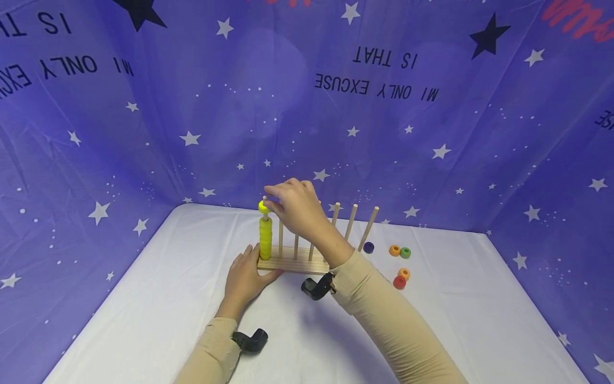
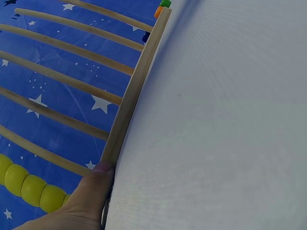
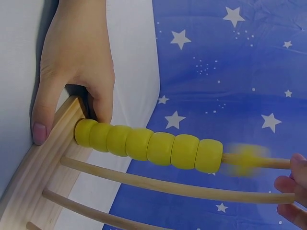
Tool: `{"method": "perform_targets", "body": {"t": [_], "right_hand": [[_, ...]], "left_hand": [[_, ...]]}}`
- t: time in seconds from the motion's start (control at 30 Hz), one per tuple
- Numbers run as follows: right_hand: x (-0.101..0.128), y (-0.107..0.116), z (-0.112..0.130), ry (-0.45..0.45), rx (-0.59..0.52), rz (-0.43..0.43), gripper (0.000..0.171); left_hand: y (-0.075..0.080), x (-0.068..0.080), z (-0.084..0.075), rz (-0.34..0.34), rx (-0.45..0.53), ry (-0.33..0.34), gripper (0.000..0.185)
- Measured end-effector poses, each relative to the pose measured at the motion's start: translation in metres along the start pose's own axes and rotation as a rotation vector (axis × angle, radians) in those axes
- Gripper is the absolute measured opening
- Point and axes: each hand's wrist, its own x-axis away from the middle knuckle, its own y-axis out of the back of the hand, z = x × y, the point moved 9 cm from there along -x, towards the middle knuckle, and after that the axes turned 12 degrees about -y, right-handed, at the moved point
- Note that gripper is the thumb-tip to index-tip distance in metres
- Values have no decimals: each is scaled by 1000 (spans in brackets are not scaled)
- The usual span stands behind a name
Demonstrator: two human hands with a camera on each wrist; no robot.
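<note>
A wooden rack with several upright pegs stands on the white table. Its leftmost peg carries a stack of yellow beads. My left hand grips the left end of the rack's base, thumb on the front edge and fingers curled behind. My right hand hovers at the top of that peg. One more yellow bead is on the peg above the stack, blurred and just clear of my right fingertips.
Loose beads lie on the table right of the rack: a purple one, an orange and a green together, and another orange beside a red. A blue starry cloth walls the table behind and at both sides.
</note>
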Motion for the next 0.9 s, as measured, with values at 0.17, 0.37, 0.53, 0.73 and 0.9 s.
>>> {"method": "perform_targets", "body": {"t": [0.17, 0.37, 0.53, 0.73, 0.9], "right_hand": [[4, 7, -2, 18, -46, -44, 34], [17, 24, -9, 31, -74, -106, 36], [35, 34, -20, 24, -132, -149, 38], [57, 40, -32, 18, -192, -181, 37], [76, 38, -43, 0, -213, -188, 36]], "left_hand": [[0, 0, -1, -9, 1, -3, 99], [-1, 0, -3, -4, 2, -8, 99], [-1, 0, -1, 4, 0, 1, 99], [1, 1, 3, 13, 12, 25, 99], [2, 2, 7, 24, 15, 39, 100]]}}
